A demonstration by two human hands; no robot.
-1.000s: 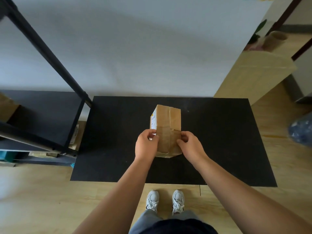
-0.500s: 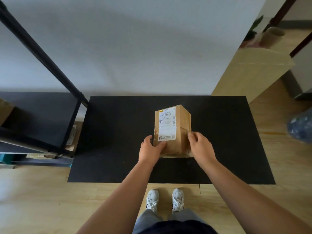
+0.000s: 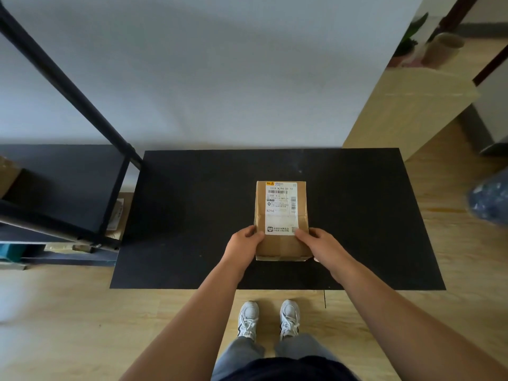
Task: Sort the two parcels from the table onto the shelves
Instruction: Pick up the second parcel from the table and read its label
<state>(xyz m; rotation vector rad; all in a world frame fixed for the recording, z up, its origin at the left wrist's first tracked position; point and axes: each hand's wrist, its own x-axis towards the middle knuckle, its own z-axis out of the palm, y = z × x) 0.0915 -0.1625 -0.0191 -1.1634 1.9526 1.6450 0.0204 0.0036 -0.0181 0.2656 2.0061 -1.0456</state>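
A brown cardboard parcel (image 3: 281, 246) with a white shipping label facing up is over the middle of the black table (image 3: 192, 215). My left hand (image 3: 243, 244) grips its near left edge and my right hand (image 3: 319, 243) grips its near right edge. Only this one parcel shows on the table. The black metal shelf unit (image 3: 63, 182) stands to the left, its nearest shelf dark and mostly bare, with a brown box (image 3: 8, 174) at the far left edge.
A lower shelf holds flat packets (image 3: 116, 215) and a teal item (image 3: 9, 251). A light wooden cabinet (image 3: 409, 111) stands at the right rear, a blue-wrapped bundle (image 3: 489, 199) at the right edge. My feet are on wooden floor below the table's near edge.
The parcel has been turned in both hands from a side face showing to its label face pointing up at me. It shifted slightly to the right.
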